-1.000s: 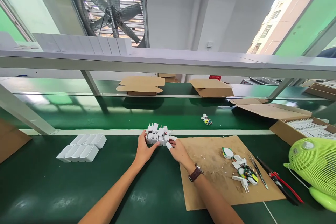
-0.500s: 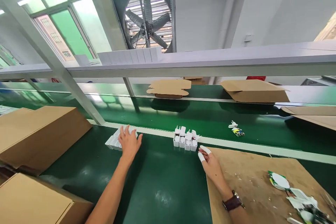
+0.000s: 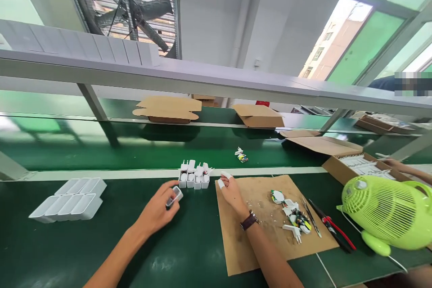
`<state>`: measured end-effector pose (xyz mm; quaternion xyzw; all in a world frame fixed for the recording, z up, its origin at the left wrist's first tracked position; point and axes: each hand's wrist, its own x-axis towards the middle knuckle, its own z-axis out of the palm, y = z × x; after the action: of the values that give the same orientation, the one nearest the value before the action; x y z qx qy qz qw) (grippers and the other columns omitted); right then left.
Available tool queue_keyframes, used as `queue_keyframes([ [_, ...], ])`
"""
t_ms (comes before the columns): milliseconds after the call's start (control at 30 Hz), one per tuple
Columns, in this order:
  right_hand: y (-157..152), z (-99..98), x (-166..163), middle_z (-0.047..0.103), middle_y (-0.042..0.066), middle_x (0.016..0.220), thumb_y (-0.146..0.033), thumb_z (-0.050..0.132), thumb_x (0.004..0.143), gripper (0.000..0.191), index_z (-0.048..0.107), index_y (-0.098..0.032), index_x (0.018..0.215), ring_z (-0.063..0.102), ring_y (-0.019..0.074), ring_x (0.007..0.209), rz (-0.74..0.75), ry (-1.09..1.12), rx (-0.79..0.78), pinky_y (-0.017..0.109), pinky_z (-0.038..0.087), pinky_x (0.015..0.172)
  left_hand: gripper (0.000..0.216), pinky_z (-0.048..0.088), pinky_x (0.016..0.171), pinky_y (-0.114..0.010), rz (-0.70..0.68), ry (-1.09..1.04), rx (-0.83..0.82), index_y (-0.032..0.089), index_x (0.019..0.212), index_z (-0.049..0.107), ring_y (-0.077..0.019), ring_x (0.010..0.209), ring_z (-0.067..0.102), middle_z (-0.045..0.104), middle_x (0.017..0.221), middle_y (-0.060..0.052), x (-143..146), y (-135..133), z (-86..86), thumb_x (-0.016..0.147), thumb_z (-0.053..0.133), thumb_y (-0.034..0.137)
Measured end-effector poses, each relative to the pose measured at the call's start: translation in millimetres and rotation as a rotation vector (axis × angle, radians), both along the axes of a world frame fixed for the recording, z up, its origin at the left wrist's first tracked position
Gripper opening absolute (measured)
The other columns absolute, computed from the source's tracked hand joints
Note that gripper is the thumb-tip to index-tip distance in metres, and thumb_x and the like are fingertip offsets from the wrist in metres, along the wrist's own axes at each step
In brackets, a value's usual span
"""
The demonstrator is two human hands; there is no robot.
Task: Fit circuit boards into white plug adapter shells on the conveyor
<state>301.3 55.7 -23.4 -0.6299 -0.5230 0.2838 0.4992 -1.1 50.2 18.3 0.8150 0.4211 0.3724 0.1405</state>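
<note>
The left hand [image 3: 161, 207] is closed around a small white box [image 3: 175, 194], gripping it by its sides with the box's open top facing up, just above or on the green counter [image 3: 189, 256]. Ahead of that hand and to its right, just beyond the held box, a cluster of white boxes with plugs [image 3: 194, 180] stands between the two hands, filled with white parts. The right hand [image 3: 232, 192] is partly open, its fingers loosely bent and white covers [image 3: 221, 184] on two fingertips; it is near the cluster's right end, over the edge of a brown paper sheet [image 3: 243, 247], and has a watch [image 3: 249, 220] at the wrist. Well to the left of the left hand, more open-topped white boxes [image 3: 69, 204] are lined up in two rows. To the right of the right hand, loose plugs and circuit boards [image 3: 297, 218] lie on the paper, with tweezers [image 3: 312, 218] beside them, then red-handled pliers [image 3: 340, 231] and a lime-green fan [image 3: 381, 213] farther right. Beyond the right hand, a small circuit board [image 3: 242, 158] lies on the green surface behind the pale strip. Far to its right, a co-worker's hand [image 3: 395, 164] is near an open carton [image 3: 337, 172] of white pieces.
</note>
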Motion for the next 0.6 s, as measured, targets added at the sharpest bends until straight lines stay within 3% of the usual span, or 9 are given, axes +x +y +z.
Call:
queue_keyframes([
  [100,20,12.2,34,0.064,0.015,0.135,-0.031,0.065,0.078,0.048,0.066,-0.018,0.124,0.061,0.0306,0.127,-0.108,-0.122,0.023,0.049,0.049,0.111,0.012,0.061,0.087,-0.034,-0.107,-0.025,-0.064,0.026,0.084,0.063,-0.024,0.108,0.072,0.069,0.128,-0.008,16,-16,-15.1,0.09,0.053,0.027],
  [233,51,25.3,73,0.056,0.019,0.145,-0.031,0.07,0.071,0.051,0.066,-0.015,0.12,0.041,0.0368,0.147,-0.231,-0.251,0.014,0.055,0.032,0.122,0.022,0.061,0.093,-0.037,-0.175,-0.047,-0.153,0.029,0.113,0.069,-0.028,0.118,0.069,0.066,0.136,-0.009,20,-24,-31.7,0.092,0.061,0.033],
  [333,72,28.5,86,0.064,0.02,0.135,-0.034,0.073,0.068,0.047,0.068,-0.017,0.112,0.048,0.0401,0.142,-0.278,-0.297,-0.017,0.055,0.039,0.117,0.04,0.06,0.098,-0.039,-0.223,-0.05,-0.227,0.031,0.125,0.068,-0.0307,0.122,0.066,0.064,0.139,-0.01,20,-26,-38.3,0.085,0.072,0.03],
  [433,84,30.4,89,0.075,0.017,0.112,-0.039,0.072,0.068,0.042,0.072,-0.02,0.105,0.062,0.0393,0.126,-0.277,-0.295,-0.018,0.052,0.049,0.106,0.053,0.057,0.104,-0.044,-0.246,-0.063,-0.254,0.033,0.129,0.066,-0.0323,0.126,0.064,0.064,0.14,-0.01,22,-26,-40.3,0.078,0.078,0.025],
  [600,68,39.2,91,0.08,0.013,0.093,-0.049,0.067,0.072,0.05,0.074,-0.015,0.109,0.074,0.0345,0.101,-0.199,-0.205,0.069,0.048,0.059,0.091,0.056,0.048,0.113,-0.052,-0.278,-0.097,-0.266,0.032,0.133,0.064,-0.035,0.134,0.058,0.06,0.146,-0.01,24,-27,-36.6,0.079,0.077,0.026],
])
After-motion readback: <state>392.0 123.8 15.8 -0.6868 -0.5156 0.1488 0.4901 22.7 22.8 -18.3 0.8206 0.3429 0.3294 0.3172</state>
